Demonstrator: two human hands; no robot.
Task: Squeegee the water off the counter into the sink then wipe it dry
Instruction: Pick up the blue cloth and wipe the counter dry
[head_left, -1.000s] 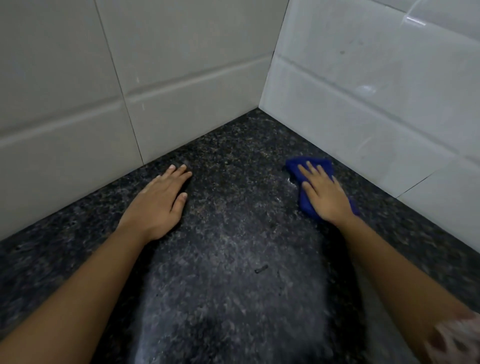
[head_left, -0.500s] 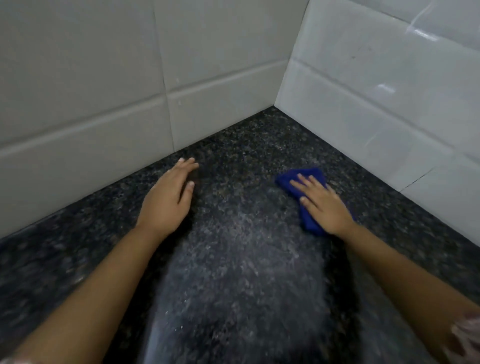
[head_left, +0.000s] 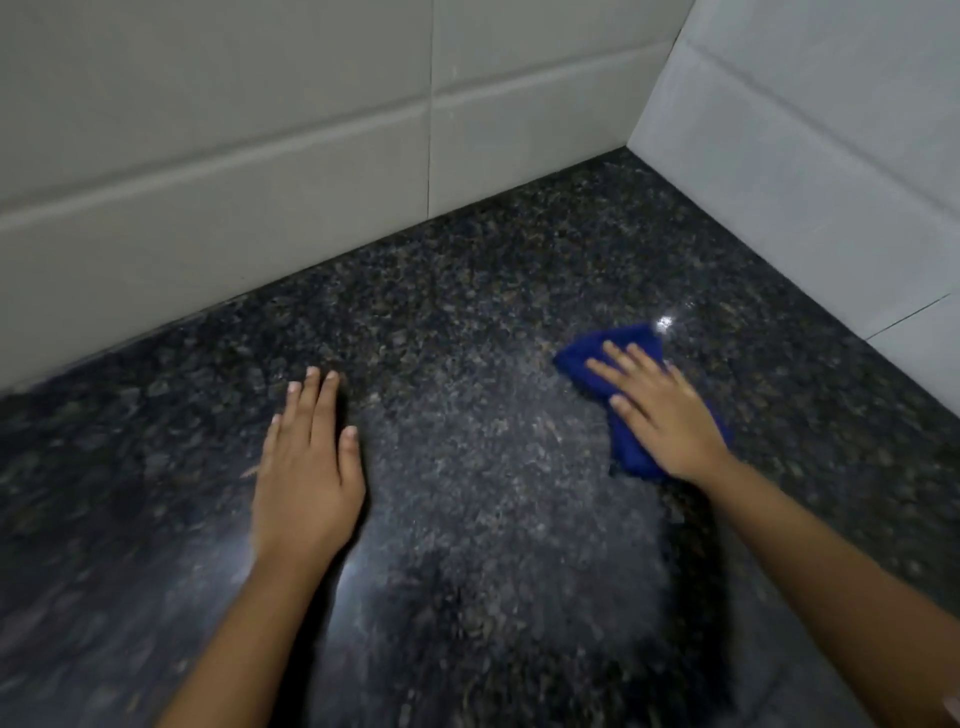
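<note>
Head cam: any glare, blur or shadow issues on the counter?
Head view: a small glare spot beside the blue cloth; the counter is smeared with blur at lower left, under dim light; dark shadow lies between the forearms.

I see the counter as black granite, speckled all over with grey and brownish flecks, with a paler grey sheen down its near middle. The cloth on the right is a solid deep blue, no pattern. The far wall tiles read as plain off-white with thin dark grout lines; the right wall tiles look cooler, bluish white.
</note>
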